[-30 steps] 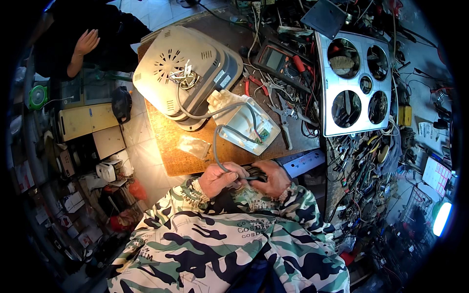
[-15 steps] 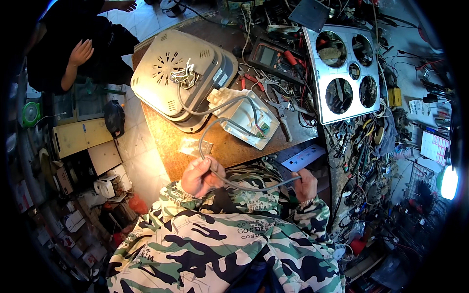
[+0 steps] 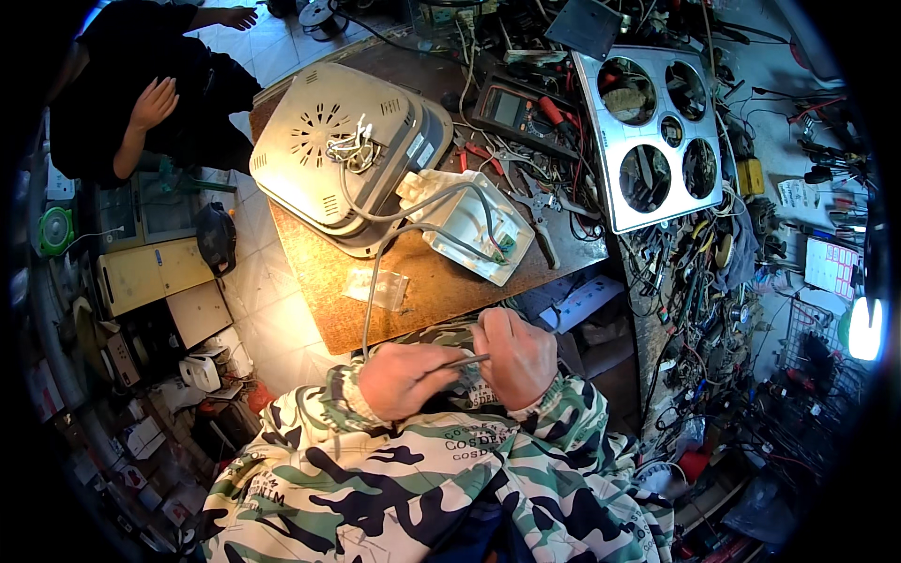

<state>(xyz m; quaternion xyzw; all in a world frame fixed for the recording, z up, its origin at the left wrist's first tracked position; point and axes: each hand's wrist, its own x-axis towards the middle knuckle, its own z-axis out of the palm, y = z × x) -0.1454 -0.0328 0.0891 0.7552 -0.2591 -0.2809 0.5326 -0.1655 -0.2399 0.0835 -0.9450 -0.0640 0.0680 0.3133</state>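
A grey cable [image 3: 371, 298] runs from an opened white plastic housing [image 3: 466, 246] down over the bench edge to my lap. My left hand [image 3: 404, 379] is closed around the cable close to its end. My right hand [image 3: 513, 357] grips the same short stretch from the other side, its fingers bent over it. Whether the right fingers also hold something small is hidden. Beside the housing stands a beige appliance [image 3: 328, 150] with vent slots and a bundle of pale wires on top. A clear plastic bag [image 3: 377, 287] lies near the bench's front edge.
Pliers [image 3: 542, 235], a multimeter [image 3: 514, 109] and other tools lie right of the housing. A silver panel with round holes [image 3: 610, 174] leans over a heap of cables and tools [image 3: 699, 291]. At upper left, another person [image 3: 155, 103] stands by the wooden bench [image 3: 314, 267].
My hands have come together in front of my body; the right moved left to meet the left. The cable's wide loop between them has shrunk to a short piece.
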